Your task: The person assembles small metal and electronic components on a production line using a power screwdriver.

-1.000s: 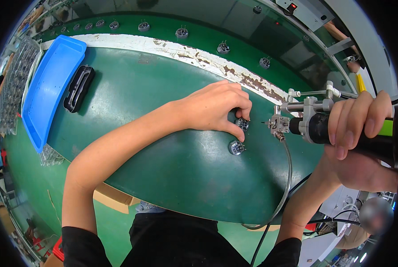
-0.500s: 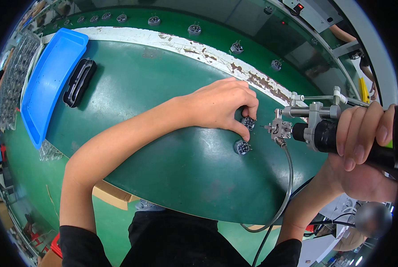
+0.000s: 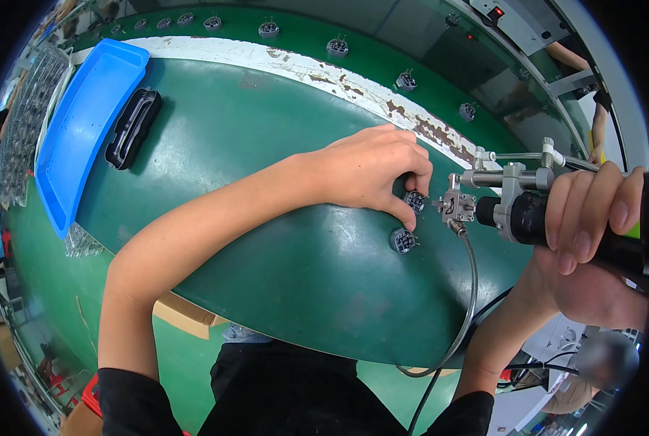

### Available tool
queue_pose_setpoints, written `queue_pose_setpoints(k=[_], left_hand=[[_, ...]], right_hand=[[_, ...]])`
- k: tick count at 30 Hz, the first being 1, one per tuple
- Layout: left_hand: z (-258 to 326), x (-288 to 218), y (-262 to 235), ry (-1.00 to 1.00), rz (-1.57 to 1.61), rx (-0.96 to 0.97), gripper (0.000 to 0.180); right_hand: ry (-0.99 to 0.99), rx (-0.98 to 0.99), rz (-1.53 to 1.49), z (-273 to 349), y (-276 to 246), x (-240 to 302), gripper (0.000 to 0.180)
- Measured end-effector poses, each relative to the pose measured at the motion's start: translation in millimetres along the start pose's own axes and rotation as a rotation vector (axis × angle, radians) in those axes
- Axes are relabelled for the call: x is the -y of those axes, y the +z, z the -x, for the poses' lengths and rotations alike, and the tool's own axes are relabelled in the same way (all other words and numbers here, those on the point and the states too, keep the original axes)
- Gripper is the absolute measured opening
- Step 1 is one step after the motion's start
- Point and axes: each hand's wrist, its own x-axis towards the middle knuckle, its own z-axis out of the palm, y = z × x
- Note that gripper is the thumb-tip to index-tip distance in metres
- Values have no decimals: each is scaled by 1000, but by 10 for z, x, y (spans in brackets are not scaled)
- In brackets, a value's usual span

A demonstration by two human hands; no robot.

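Observation:
My left hand [image 3: 371, 174] rests on the green table [image 3: 266, 145] and pinches a small round grey part [image 3: 415, 200] between thumb and fingers. My right hand [image 3: 593, 225] grips the black handle of a powered screwdriver [image 3: 513, 207], held level. Its metal tip [image 3: 448, 206] points left and meets the pinched part. A hose runs down from the tool's head. A second round grey part [image 3: 403, 240] lies loose on the table just below my left thumb.
A blue tray [image 3: 81, 123] lies at the table's far left, with a black oblong part [image 3: 132, 127] beside it. Several more small round parts [image 3: 337, 47] ride the green belt behind the white worn strip. Clear blister trays [image 3: 23, 116] lie left of the blue tray.
My left hand and the tool have stayed together at the pinched part. The view has shifted slightly; the tool's tip now sits closer against the part.

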Motion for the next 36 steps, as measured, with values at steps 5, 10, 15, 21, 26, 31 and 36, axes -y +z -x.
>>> queue_pose_setpoints(k=[5,10,15,21,26,31,36], left_hand=[[-2,-6,-1,-5,-11,2,39],[8,2,7,2,0,-18,38],[-40,11,9,4,5,0,37],[-23,0,-64,17,24,-12,37],[181,-30,39,86,-1,-116,30],[537,-313,123,27,-186,-237,30],[943,-551,180,-83,-229,-330,49]], right_hand=[[15,-22,-5,18,-5,-15,86],[30,-42,-6,-3,15,-25,87],[38,-61,-1,-161,109,-88,88],[10,-23,-40,-420,323,-57,89],[-198,179,-50,-46,-7,348,74],[-100,113,-97,68,-388,577,49],[-15,-87,-17,-195,-98,239,83]])
